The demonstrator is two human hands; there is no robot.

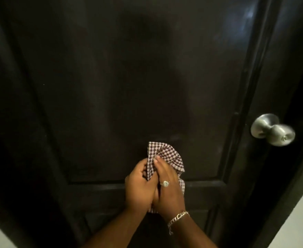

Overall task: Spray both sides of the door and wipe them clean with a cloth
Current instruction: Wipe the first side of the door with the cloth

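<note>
**A:** What is shown across most of the view?

**B:** A dark panelled door (111, 86) is seen from close up, filling nearly the whole frame. A round silver knob (273, 130) is mounted on its right side, well apart from the hands.

**A:** Where is the cloth found?

**B:** A checked cloth (166, 158) is bunched low in the middle, in front of the door's raised panel. Whether the door is touched by it cannot be told.

**A:** How is it held?

**B:** It is gripped between both hands. The left hand (140, 187) is curled round its left edge; the right hand (166, 188) is laid over it, fingers bent onto the fabric. Most of the cloth is fanned out above the fingertips, and a little is seen below the palms.

**A:** Anything smaller?

**B:** A ring (165, 183) and a chain bracelet (177, 219) are worn on the right hand and wrist.
</note>
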